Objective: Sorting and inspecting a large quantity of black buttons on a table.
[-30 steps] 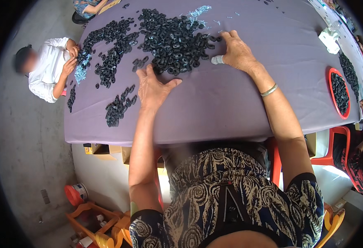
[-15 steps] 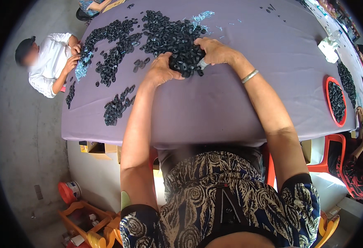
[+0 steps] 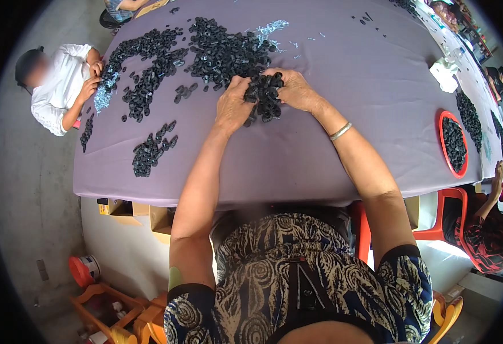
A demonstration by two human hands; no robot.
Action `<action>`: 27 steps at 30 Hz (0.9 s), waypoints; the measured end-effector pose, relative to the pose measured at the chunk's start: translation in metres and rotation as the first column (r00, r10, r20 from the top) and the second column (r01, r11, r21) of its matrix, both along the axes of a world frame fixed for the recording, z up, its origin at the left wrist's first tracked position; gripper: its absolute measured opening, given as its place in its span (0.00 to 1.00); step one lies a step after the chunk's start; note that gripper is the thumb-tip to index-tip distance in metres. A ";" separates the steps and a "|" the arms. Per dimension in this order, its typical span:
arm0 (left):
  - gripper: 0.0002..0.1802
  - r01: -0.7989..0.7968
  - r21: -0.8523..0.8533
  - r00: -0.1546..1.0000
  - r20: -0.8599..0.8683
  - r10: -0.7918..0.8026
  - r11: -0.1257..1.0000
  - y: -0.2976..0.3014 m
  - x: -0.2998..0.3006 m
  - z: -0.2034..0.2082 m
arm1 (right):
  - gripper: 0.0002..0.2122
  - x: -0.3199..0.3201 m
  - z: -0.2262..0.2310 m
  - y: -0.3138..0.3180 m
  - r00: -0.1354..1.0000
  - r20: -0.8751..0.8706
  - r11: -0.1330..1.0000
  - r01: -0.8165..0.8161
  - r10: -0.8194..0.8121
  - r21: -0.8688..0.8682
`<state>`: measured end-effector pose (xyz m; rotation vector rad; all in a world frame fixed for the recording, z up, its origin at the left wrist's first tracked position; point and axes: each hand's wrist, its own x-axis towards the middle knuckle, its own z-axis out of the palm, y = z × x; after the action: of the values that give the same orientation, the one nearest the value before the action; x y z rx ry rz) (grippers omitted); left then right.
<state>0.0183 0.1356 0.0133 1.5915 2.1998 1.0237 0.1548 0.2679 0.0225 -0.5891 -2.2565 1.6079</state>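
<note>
My left hand (image 3: 234,106) and my right hand (image 3: 296,90) are curled in from either side around a clump of small black plastic pieces (image 3: 266,98). A few pieces hang at the clump's near edge, below my palms. Fingertips on both sides are partly buried in the pieces. Just beyond lies the large heap of the same black pieces (image 3: 220,51), reaching almost to my hands. Small silvery screws (image 3: 273,27) are scattered at that heap's far right edge.
On the left, more black piles (image 3: 142,92) and a small group (image 3: 151,152) lie on the purple-grey cloth (image 3: 205,183). A person in white (image 3: 62,86) handles pieces and screws there. A red basin (image 3: 453,144) of black pieces stands right; a white box (image 3: 443,74) is farther back.
My hands have come closer together and drawn the clump slightly nearer, partly away from the large heap. The whole view has shifted a little.
</note>
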 end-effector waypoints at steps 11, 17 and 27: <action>0.18 0.181 0.262 0.944 0.223 -0.242 0.948 -0.020 -0.002 -0.011 | 0.16 0.031 -0.009 -0.002 0.971 -0.166 0.930 -0.103 0.171 0.352; 0.17 0.046 0.336 0.979 0.171 -0.109 0.941 -0.022 -0.002 -0.008 | 0.10 0.045 0.001 0.014 0.964 -0.125 0.935 -0.186 0.233 0.302; 0.13 -0.029 0.350 0.991 0.129 -0.017 0.936 -0.033 -0.020 -0.014 | 0.06 0.049 0.007 0.010 0.997 -0.064 0.942 -0.013 0.037 0.335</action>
<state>-0.0020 0.1025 -0.0009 1.5989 2.0187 1.5483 0.2040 0.2783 0.0295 -0.4092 -2.4172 1.1913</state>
